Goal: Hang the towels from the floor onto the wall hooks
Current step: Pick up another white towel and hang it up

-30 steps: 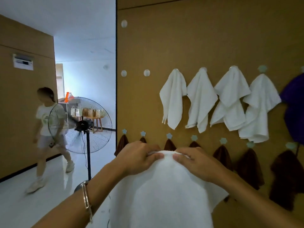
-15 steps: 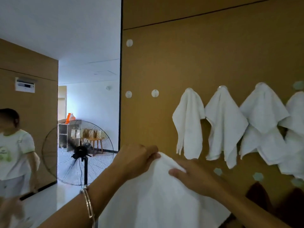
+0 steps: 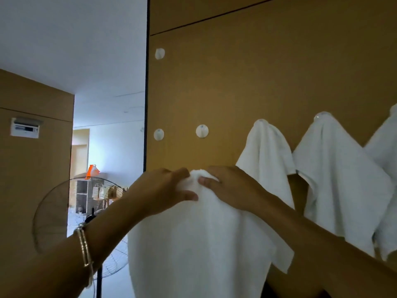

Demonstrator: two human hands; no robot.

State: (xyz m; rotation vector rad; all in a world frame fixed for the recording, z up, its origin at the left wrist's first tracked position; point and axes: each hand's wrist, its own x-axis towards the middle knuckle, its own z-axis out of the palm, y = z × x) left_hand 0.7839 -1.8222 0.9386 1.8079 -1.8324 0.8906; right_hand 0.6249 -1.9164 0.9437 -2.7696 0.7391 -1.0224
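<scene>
The left hand [image 3: 163, 190] and right hand [image 3: 234, 188] together pinch the bunched peak of a white towel [image 3: 193, 244] hanging below them; lifting that peak straight over the empty round hook [image 3: 202, 131] above the grip should seat it.

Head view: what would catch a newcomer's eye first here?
A white towel fills the lower centre, its top bunched between the left hand and right hand. To the right, hung white towels drape from the brown wall, and bare round hooks sit just above the hands.
</scene>
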